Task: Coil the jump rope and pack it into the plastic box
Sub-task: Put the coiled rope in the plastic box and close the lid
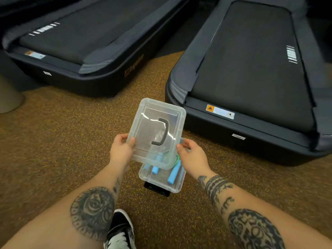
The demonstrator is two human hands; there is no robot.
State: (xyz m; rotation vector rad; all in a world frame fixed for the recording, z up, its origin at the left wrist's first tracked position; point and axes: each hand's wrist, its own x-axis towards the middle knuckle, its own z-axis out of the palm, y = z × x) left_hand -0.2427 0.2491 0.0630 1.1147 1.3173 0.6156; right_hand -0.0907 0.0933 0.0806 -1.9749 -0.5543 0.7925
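Observation:
A clear plastic lid (pixel 152 126) with a dark grey handle (pixel 161 132) is held tilted above the clear plastic box (pixel 177 184), which stands on the floor. My left hand (pixel 121 151) grips the lid's left edge and my right hand (pixel 191 155) grips its right edge. Inside the box lies the jump rope, with light blue handles (pixel 173 174) and a bit of green cord (pixel 177 159) showing past the lid. The lid covers the far half of the box.
Two dark treadmill decks stand ahead, one at the upper left (pixel 86 51) and one at the right (pixel 251 87). Brown speckled floor (pixel 62 141) surrounds the box. My black and white shoe (pixel 120 230) is just below the box. A black latch (pixel 158 191) sits at the box's near end.

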